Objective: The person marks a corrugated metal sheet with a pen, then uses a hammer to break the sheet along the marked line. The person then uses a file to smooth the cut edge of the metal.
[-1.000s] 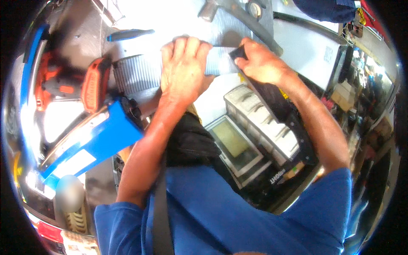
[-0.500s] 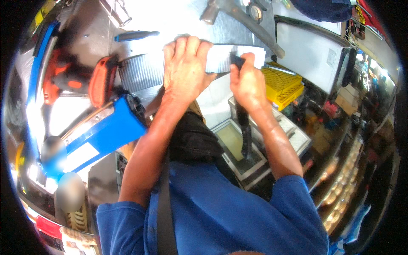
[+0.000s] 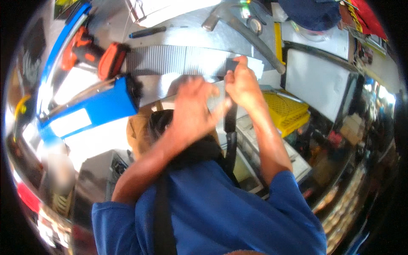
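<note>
A ribbed silver metal strip (image 3: 163,59) lies along the near edge of the metal table. My right hand (image 3: 244,87) is closed at its right end, gripping a long black strip (image 3: 230,121) that hangs down toward my body. The black strip's upper end touches or overlaps the ribbed strip; which one cannot be told. My left hand (image 3: 193,106), smeared by motion, is in the air in front of my waist, below the ribbed strip. Its thumb stands apart from the fingers, and it appears to hold nothing.
A claw hammer (image 3: 248,34) lies beyond the strip, with a dark pen-shaped tool (image 3: 147,32) farther left. On the left are an orange and black power tool (image 3: 80,51) and a blue case (image 3: 95,106). A yellow crate (image 3: 289,112) and a white-topped box (image 3: 314,80) stand at right.
My left hand has lifted off the ribbed strip and pulled back toward my body, uncovering its middle. My right hand still grips the black strip near the right end. The view has shifted slightly.
</note>
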Motion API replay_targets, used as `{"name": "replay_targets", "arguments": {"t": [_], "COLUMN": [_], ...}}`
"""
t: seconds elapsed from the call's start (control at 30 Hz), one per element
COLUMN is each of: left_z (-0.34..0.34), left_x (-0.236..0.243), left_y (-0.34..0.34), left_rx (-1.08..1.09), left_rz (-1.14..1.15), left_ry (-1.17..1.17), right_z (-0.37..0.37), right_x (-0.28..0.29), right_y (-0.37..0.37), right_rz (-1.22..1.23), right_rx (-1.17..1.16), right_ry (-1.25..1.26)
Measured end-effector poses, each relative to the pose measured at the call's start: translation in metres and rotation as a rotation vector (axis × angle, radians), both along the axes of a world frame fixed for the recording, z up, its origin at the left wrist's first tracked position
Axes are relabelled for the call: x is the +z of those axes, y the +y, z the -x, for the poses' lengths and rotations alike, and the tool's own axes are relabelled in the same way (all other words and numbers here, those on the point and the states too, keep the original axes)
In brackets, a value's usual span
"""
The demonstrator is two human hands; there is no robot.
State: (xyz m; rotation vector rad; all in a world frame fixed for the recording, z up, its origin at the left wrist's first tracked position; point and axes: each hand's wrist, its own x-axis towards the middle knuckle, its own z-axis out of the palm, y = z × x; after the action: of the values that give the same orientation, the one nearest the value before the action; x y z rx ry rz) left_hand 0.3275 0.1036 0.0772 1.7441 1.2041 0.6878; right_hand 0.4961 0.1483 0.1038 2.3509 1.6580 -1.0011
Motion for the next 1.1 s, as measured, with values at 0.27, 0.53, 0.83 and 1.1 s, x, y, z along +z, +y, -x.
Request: {"name": "replay_targets", "arguments": {"t": [0.27,0.53,0.83,1.1], "left_z": [-0.047,-0.057,-0.057,-0.068], "left_x": [0.038,0.054,0.051,0.075], "left_y": [-0.111,-0.139,-0.137,-0.125], "left_rx": [0.435,0.421,0.36,0.447], "left_rz": [1.242,0.994,0.847,0.949], "left_ry": [-0.684,-0.54,-0.471,-0.341], "right_z": [-0.01,-0.018,-0.01,-0.113], "right_x": [-0.004,-0.013,0.014,-0.035], "right_y": [-0.009,-0.011,0.005,0.068], "right_rz": [-0.045,-0.087,0.083,-0.524], "right_rx": [0.076,0.077,-0.021,0.468], "right_ry": [0.127,0.167,0.227,-0.001]}}
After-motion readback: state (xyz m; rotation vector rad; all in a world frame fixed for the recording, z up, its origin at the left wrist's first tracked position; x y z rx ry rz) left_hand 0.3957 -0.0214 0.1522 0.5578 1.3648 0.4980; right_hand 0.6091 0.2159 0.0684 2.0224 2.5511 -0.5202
